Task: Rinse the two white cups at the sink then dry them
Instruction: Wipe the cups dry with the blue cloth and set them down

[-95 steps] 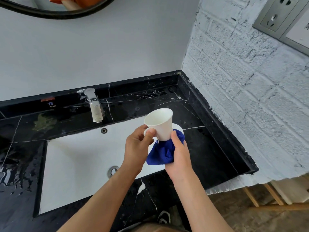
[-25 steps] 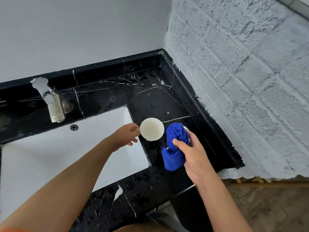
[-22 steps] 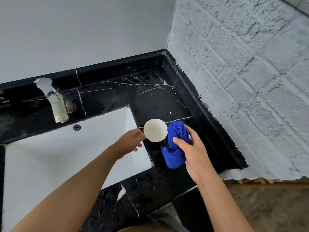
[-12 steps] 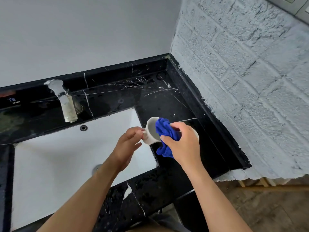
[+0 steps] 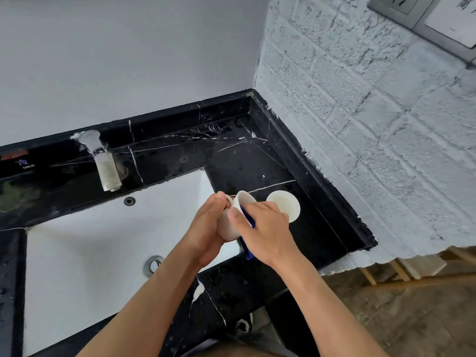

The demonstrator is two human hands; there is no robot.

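My left hand (image 5: 206,228) grips a white cup (image 5: 233,217) by its handle side, tilted, over the right edge of the white sink (image 5: 77,253). My right hand (image 5: 265,228) presses a blue cloth (image 5: 250,222) into that cup; only a strip of the cloth shows under my fingers. A second white cup (image 5: 284,206) stands upside down on the black marble counter (image 5: 257,163) just right of my hands.
A chrome faucet (image 5: 103,161) stands behind the basin, with the drain (image 5: 153,264) near the front. The counter is wet. A white brick wall (image 5: 373,137) closes off the right side, with a socket plate (image 5: 401,6) high up.
The cup has tipped further over and my right hand has pushed the blue cloth deeper into it. The second cup has come into view on the counter.
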